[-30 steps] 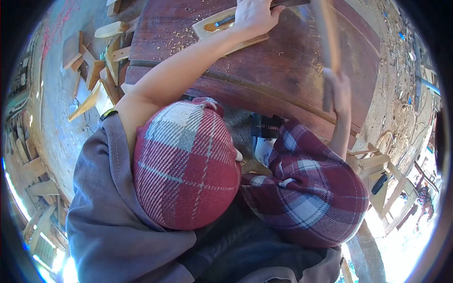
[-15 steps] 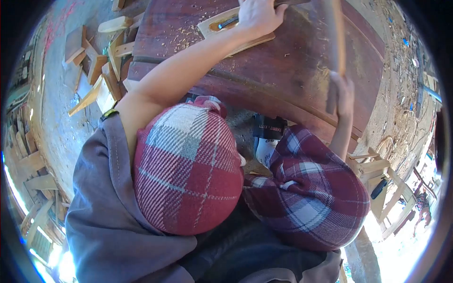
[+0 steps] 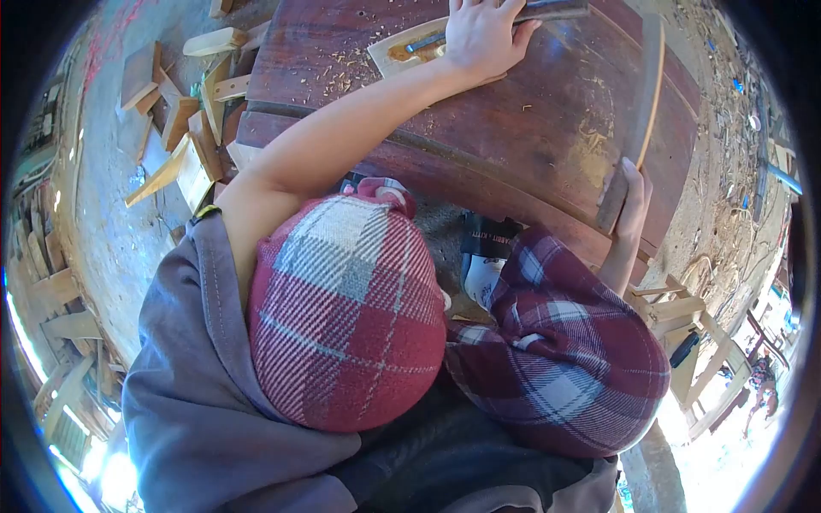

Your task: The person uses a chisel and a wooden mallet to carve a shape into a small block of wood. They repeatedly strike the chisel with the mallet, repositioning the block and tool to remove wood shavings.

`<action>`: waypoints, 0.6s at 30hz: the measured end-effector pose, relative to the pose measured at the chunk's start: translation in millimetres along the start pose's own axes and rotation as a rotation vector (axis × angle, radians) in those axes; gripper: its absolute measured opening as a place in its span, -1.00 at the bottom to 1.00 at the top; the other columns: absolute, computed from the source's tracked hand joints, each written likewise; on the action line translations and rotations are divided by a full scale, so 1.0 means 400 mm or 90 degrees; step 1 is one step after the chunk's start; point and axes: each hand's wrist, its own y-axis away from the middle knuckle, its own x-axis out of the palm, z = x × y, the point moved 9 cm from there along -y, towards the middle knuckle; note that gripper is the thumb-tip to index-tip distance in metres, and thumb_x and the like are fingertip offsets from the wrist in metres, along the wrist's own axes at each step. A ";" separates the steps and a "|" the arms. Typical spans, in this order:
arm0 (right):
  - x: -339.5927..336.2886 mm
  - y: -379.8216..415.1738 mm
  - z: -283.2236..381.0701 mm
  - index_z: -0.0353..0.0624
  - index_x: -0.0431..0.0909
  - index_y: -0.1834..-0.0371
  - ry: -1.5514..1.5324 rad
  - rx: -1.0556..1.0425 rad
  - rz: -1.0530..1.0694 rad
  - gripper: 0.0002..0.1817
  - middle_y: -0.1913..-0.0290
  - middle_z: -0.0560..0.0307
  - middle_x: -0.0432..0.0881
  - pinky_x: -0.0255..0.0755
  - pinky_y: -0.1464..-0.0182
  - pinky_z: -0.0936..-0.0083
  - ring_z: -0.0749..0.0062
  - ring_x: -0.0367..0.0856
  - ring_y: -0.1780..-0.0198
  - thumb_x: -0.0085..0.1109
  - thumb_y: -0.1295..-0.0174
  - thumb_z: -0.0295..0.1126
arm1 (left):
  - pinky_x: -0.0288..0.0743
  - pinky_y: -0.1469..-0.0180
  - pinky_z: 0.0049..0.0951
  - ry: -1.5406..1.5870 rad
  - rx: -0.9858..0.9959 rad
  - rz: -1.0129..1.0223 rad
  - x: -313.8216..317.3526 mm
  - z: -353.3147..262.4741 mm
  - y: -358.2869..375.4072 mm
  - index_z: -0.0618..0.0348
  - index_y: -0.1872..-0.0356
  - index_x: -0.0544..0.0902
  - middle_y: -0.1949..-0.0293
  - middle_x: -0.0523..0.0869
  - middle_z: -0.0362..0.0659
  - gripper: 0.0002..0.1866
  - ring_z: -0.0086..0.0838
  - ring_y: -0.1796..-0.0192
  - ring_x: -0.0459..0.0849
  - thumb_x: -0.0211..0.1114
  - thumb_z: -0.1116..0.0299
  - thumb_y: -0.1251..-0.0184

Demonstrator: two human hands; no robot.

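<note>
Gripping a stiff, fairly heavy-looking wooden mallet (image 3: 634, 111) low on its handle, right hand (image 3: 630, 198) fingers wrapped; left hand (image 3: 486, 36) fingers spread, pressing a pale board (image 3: 400, 53) flat.

Pretty rough outdoor workshop setup here. The ground (image 3: 111, 231) is bare grey concrete, dusted with shavings, and pale wood offcuts (image 3: 184, 128) are scattered over it at upper left. More cut timber pieces (image 3: 51, 299) are stacked along the left edge. Strong sunlight is thrown in from the lower corners, and unfinished wooden frames (image 3: 693, 342) are seen at right.
</note>
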 end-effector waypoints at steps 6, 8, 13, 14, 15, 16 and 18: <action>-0.034 0.000 0.007 -0.35 0.51 0.16 -0.034 -0.040 -0.026 -0.55 0.48 0.18 0.51 0.34 0.56 0.61 0.55 0.48 0.55 0.11 -0.27 -0.07 | 0.35 -0.08 0.08 0.000 0.089 0.015 -0.011 -0.031 0.013 0.15 -0.17 0.53 0.35 0.66 0.07 -0.57 0.04 0.16 0.54 0.19 0.20 -0.35; -0.034 0.001 -0.003 -0.34 0.51 0.16 -0.031 -0.036 -0.012 -0.54 0.49 0.17 0.50 0.34 0.58 0.61 0.54 0.47 0.57 0.12 -0.26 -0.06 | 0.35 -0.15 0.12 0.009 0.090 0.037 -0.010 -0.034 0.014 0.14 -0.19 0.53 0.35 0.66 0.07 -0.57 0.06 0.15 0.54 0.18 0.19 -0.36; -0.006 0.025 0.006 -0.32 0.49 0.15 0.006 -0.018 -0.003 -0.53 0.52 0.19 0.47 0.35 0.59 0.60 0.55 0.46 0.58 0.14 -0.26 -0.03 | 0.34 -0.17 0.13 0.103 0.036 0.084 0.002 -0.017 0.004 0.14 -0.18 0.54 0.36 0.67 0.06 -0.58 0.07 0.12 0.58 0.18 0.19 -0.38; 0.001 0.030 0.011 -0.31 0.48 0.15 0.010 -0.018 -0.001 -0.53 0.53 0.20 0.46 0.35 0.59 0.60 0.56 0.46 0.58 0.15 -0.26 -0.03 | 0.34 -0.18 0.12 0.113 0.029 0.084 -0.002 -0.017 0.001 0.15 -0.18 0.54 0.36 0.68 0.06 -0.58 0.08 0.12 0.58 0.18 0.18 -0.38; 0.004 0.029 0.010 -0.31 0.48 0.14 0.007 -0.021 0.009 -0.53 0.53 0.20 0.46 0.36 0.59 0.60 0.55 0.46 0.59 0.15 -0.26 -0.02 | 0.34 -0.18 0.11 0.123 0.022 0.086 -0.005 -0.017 -0.002 0.15 -0.18 0.54 0.36 0.68 0.07 -0.58 0.08 0.12 0.59 0.18 0.18 -0.39; 0.004 0.029 0.007 -0.31 0.48 0.13 0.004 -0.023 0.019 -0.52 0.53 0.19 0.46 0.37 0.59 0.59 0.55 0.46 0.59 0.15 -0.26 -0.02 | 0.34 -0.18 0.10 0.133 0.015 0.087 -0.009 -0.017 -0.004 0.15 -0.17 0.54 0.36 0.68 0.07 -0.58 0.09 0.13 0.60 0.18 0.18 -0.39; 0.001 0.027 0.003 -0.31 0.48 0.11 0.001 -0.022 0.033 -0.51 0.52 0.17 0.46 0.37 0.59 0.59 0.53 0.46 0.60 0.16 -0.26 -0.02 | 0.34 -0.18 0.07 0.125 0.040 0.069 -0.002 -0.010 0.004 0.14 -0.17 0.54 0.36 0.68 0.07 -0.58 0.09 0.15 0.60 0.19 0.18 -0.38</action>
